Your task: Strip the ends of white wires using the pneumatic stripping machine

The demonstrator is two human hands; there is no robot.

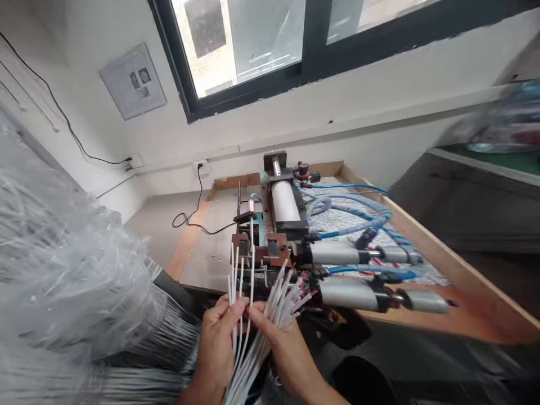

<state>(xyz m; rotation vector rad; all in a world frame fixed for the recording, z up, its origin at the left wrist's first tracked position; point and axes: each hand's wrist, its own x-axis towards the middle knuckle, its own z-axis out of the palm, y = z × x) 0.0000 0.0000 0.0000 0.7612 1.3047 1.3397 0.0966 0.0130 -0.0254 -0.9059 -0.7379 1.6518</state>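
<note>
At lower centre, the left hand [217, 332] pinches a few white strands [234, 277] between thumb and fingers, below the machine [286, 202]. The right hand's [293, 351] fingers curl around the thicker bundle [253, 360]; only a few strands are apart, most are bunched, many red-tipped.

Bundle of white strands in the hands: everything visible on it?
The bundle of white strands, thin and plastic-looking, tilts slightly near the pneumatic machine. Upper ends fan out, several tips reddish. The right hand grips most of it; the left hand pinches a few separated strands. Lower ends run out of frame.
</note>
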